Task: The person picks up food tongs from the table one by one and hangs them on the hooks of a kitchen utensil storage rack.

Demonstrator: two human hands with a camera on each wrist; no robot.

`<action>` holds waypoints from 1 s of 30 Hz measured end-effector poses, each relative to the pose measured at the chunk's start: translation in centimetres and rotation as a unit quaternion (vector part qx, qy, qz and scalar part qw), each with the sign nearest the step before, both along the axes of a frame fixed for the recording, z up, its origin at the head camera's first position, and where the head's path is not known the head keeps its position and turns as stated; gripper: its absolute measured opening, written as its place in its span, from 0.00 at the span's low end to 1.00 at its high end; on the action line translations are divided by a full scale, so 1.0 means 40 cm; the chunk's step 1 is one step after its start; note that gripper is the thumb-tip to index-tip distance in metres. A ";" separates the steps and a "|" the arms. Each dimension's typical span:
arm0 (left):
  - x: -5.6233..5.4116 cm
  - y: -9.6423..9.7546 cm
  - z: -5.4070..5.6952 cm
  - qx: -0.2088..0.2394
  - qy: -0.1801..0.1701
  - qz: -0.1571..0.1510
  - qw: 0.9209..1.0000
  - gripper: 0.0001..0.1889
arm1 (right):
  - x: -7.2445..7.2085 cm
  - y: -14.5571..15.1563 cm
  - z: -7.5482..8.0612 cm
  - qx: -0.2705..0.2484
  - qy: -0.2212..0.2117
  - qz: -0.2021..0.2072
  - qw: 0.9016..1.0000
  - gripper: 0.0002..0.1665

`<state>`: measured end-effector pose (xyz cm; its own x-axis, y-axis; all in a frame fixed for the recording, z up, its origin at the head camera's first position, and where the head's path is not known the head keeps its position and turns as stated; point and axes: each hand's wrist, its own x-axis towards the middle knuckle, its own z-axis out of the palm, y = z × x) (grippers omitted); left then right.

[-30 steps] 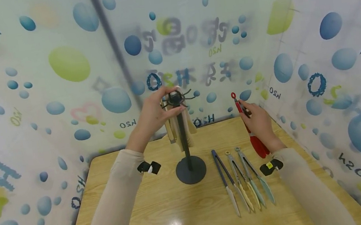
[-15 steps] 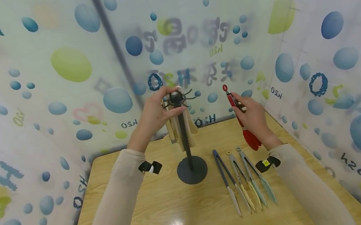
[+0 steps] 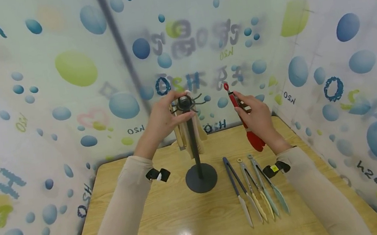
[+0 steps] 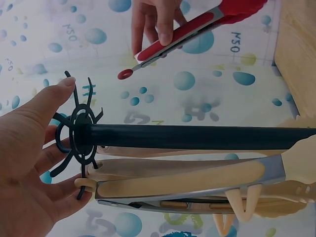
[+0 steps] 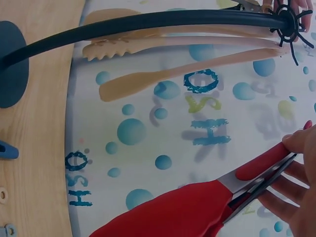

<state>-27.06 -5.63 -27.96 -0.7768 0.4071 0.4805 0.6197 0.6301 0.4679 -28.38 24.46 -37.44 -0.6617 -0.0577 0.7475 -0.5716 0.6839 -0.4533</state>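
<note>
A black utensil stand (image 3: 193, 140) rises from a round base, with a ring of curved hooks at its top. My left hand (image 3: 160, 117) grips that hook ring (image 4: 84, 136) between thumb and fingers. Beige tongs (image 4: 182, 180) and other beige utensils, among them a flat spatula (image 5: 131, 85), hang from the hooks. In my right hand (image 3: 255, 116) are red tongs (image 3: 242, 115), pinched by the handle. They slant with the red loop (image 4: 125, 74) uppermost and the red heads (image 3: 256, 141) downward, in the air right of the stand and apart from it.
On the wooden table (image 3: 158, 216), right of the stand base (image 3: 201, 178), lie blue-handled tongs (image 3: 237, 190), yellow tongs (image 3: 253, 190) and green tongs (image 3: 269, 184) side by side. Patterned walls (image 3: 75, 69) close in the back and both sides.
My right hand has moved left and slightly up with the red tongs, bringing them closer to the stand. My left hand keeps its hold on the hook ring.
</note>
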 end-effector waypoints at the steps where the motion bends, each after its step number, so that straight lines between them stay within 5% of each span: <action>1: 0.000 0.000 0.001 0.000 0.000 0.000 1.000 0.32 | 0.000 -0.003 0.004 0.000 0.002 0.003 1.000 0.32; 17: 0.002 0.000 0.002 0.001 0.000 -0.005 1.000 0.32 | 0.020 -0.070 0.051 -0.029 0.004 0.067 0.997 0.32; 30: 0.006 0.001 0.006 -0.001 0.000 -0.003 1.000 0.31 | 0.014 -0.092 0.043 -0.019 0.007 0.087 0.996 0.31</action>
<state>-26.83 -5.57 -27.73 -0.7743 0.4121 0.4802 0.6233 0.6277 0.4664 -27.83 20.77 -35.70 -0.6339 -0.1428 0.7601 -0.6866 0.5564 -0.4680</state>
